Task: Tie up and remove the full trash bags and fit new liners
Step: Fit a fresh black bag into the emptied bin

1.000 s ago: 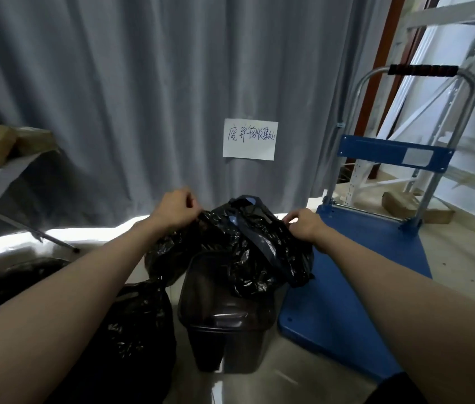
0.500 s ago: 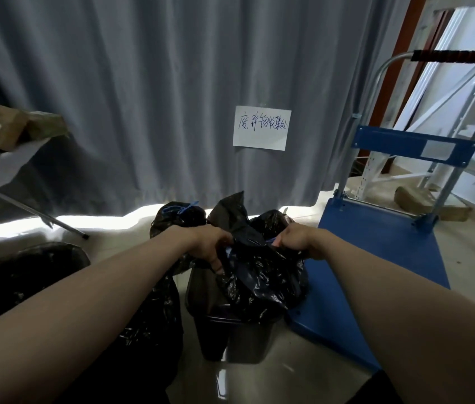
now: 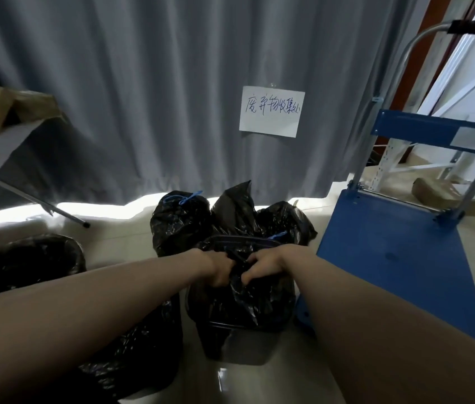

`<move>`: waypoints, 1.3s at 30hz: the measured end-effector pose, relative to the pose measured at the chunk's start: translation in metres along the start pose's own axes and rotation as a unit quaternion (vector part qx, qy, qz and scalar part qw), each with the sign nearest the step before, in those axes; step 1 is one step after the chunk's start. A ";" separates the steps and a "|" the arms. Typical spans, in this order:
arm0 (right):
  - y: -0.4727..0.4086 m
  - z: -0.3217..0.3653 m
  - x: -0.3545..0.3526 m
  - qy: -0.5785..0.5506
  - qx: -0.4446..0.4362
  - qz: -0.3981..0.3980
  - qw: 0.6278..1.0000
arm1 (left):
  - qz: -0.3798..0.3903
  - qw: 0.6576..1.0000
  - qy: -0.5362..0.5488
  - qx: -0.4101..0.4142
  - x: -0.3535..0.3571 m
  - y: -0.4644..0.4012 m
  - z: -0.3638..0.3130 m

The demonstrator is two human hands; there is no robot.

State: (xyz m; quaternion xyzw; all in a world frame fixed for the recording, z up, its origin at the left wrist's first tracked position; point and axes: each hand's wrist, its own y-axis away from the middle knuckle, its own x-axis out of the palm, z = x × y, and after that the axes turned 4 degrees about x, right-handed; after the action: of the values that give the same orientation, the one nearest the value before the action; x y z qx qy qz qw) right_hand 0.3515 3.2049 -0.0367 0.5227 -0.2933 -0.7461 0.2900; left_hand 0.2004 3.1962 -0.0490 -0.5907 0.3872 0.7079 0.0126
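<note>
I've got both hands down in the bin (image 3: 239,345) now, a dark plastic one standing on the pale floor right in front of me. My left hand (image 3: 220,269) is curled tight on a fistful of the black liner (image 3: 248,301), and my right hand (image 3: 262,265) is clenched on the same plastic just beside it, knuckles nearly meeting over the middle of the bin. The liner bunches up between my fists and sags into the bin below them.

Behind the bin sits a full black bag (image 3: 179,223), its neck tied with a blue drawstring, and another black bag (image 3: 283,221) leans just beside it. One more black bag (image 3: 143,354) lies under my left forearm, touching the bin's left side. Further left there's a second lined bin (image 3: 26,258).

On my right, the blue platform cart (image 3: 399,263) stands close against the bin. A handwritten paper sign (image 3: 271,111) hangs on the grey curtain (image 3: 143,97) ahead.
</note>
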 end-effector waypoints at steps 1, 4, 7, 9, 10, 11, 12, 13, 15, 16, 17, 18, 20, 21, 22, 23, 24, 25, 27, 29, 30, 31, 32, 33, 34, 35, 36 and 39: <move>-0.003 0.002 0.003 0.028 0.006 0.024 0.999 | 0.054 0.998 -0.011 -0.002 0.007 -0.002 -0.002; -0.020 0.000 0.007 0.083 0.027 0.057 0.995 | 0.137 0.988 -0.072 0.006 0.018 -0.005 -0.001; -0.032 -0.005 0.004 0.050 0.022 -0.076 0.996 | 0.032 0.995 -0.091 0.028 -0.001 0.000 0.002; -0.029 -0.004 -0.002 -0.017 -0.009 -0.193 0.981 | -0.067 0.987 -0.139 0.036 -0.018 0.004 0.007; -0.026 -0.003 -0.005 -0.049 -0.022 -0.246 0.968 | -0.115 0.975 -0.187 0.046 -0.024 0.005 0.012; -0.022 -0.002 -0.007 -0.073 -0.032 -0.292 0.953 | -0.155 0.957 -0.239 0.060 -0.027 0.006 0.018; -0.017 -0.002 -0.009 -0.089 -0.043 -0.332 0.938 | -0.179 0.939 -0.285 0.073 -0.029 0.009 0.025; -0.011 -0.003 -0.009 -0.099 -0.057 -0.366 0.923 | -0.195 0.927 -0.309 0.085 -0.029 0.012 0.032; 0.003 -0.003 -0.012 -0.108 -0.087 -0.431 0.892 | -0.234 0.916 -0.306 0.110 -0.028 0.021 0.044; 0.009 -0.004 -0.013 -0.115 -0.100 -0.461 0.874 | -0.253 0.912 -0.300 0.121 -0.029 0.027 0.048; 0.016 -0.005 -0.015 -0.128 -0.108 -0.489 0.856 | -0.278 0.903 -0.300 0.129 -0.030 0.033 0.051; 0.021 -0.007 -0.018 -0.143 -0.112 -0.516 0.837 | -0.312 0.890 -0.305 0.134 -0.030 0.039 0.053; 0.031 -0.015 -0.025 -0.153 -0.111 -0.574 0.797 | -0.371 0.862 -0.321 0.126 -0.030 0.049 0.056; 0.034 -0.022 -0.028 -0.142 -0.103 -0.597 0.783 | -0.393 0.849 -0.330 0.126 -0.031 0.054 0.057; 0.036 -0.031 -0.029 -0.121 -0.091 -0.607 0.780 | -0.409 0.836 -0.339 0.135 -0.032 0.059 0.058; 0.034 -0.040 -0.031 -0.097 -0.079 -0.595 0.794 | -0.412 0.829 -0.345 0.152 -0.032 0.064 0.058; 0.030 -0.049 -0.031 -0.078 -0.068 -0.556 0.825 | -0.404 0.827 -0.348 0.177 -0.032 0.069 0.059; 0.027 -0.055 -0.030 -0.065 -0.057 -0.492 0.866 | -0.383 0.832 -0.346 0.203 -0.031 0.073 0.059; 0.022 -0.062 -0.023 -0.051 -0.029 -0.348 0.936 | -0.313 0.867 -0.314 0.229 -0.026 0.077 0.056; 0.021 -0.060 -0.018 -0.073 -0.006 -0.273 0.959 | -0.245 0.926 -0.209 0.198 -0.021 0.077 0.051; 0.022 -0.056 -0.019 -0.094 -0.009 -0.267 0.959 | -0.220 0.953 -0.122 0.170 -0.021 0.077 0.048; 0.023 -0.050 -0.020 -0.115 -0.018 -0.271 0.955 | -0.213 0.965 -0.030 0.149 -0.023 0.078 0.043; 0.024 -0.043 -0.023 -0.129 -0.028 -0.288 0.948 | -0.219 0.965 0.047 0.137 -0.027 0.079 0.039; 0.025 -0.037 -0.027 -0.135 -0.026 -0.313 0.940 | -0.225 0.960 0.106 0.128 -0.030 0.079 0.034; 0.028 -0.031 -0.030 -0.145 -0.016 -0.337 0.930 | -0.221 0.956 0.149 0.123 -0.033 0.079 0.030; 0.029 -0.026 -0.034 -0.167 0.000 -0.359 0.918 | -0.206 0.954 0.179 0.126 -0.035 0.079 0.027; 0.029 -0.024 -0.037 -0.196 0.013 -0.372 0.907 | -0.185 0.954 0.194 0.135 -0.035 0.079 0.023; 0.033 -0.018 -0.043 -0.283 0.013 -0.396 0.874 | -0.133 0.979 0.085 0.132 -0.029 0.076 0.013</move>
State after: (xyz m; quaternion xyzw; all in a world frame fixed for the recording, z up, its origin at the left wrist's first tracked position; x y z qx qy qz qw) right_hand 0.3856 3.2123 0.0092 0.3651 -0.1416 -0.9106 -0.1320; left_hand 0.1623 3.1633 0.0154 -0.6880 0.3953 0.5895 0.1514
